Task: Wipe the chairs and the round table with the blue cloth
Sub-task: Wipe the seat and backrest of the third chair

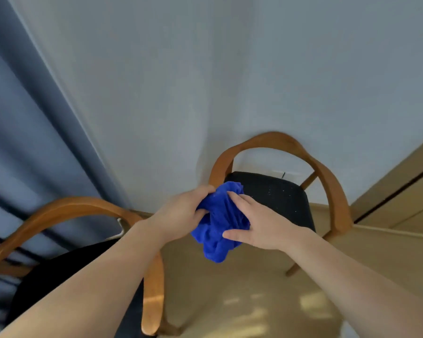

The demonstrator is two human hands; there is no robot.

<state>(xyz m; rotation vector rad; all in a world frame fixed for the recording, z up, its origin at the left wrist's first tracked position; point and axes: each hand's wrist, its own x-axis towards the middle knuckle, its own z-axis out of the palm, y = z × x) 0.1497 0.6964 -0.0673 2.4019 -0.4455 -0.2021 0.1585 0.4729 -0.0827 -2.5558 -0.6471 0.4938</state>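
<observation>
Head view: my left hand (183, 213) grips the bunched blue cloth (217, 230) mid-air just before the far chair (279, 193), right hand (259, 225) flat against it; I'd fold a flat pad before wiping.

Scanning for any writing now, and there is none to read: no text, label, brand or number shows on the crumpled bright blue cloth (220, 223), on the far curved wooden chair with the speckled black seat (274, 139), or on the near curved wooden chair (66, 206).
</observation>
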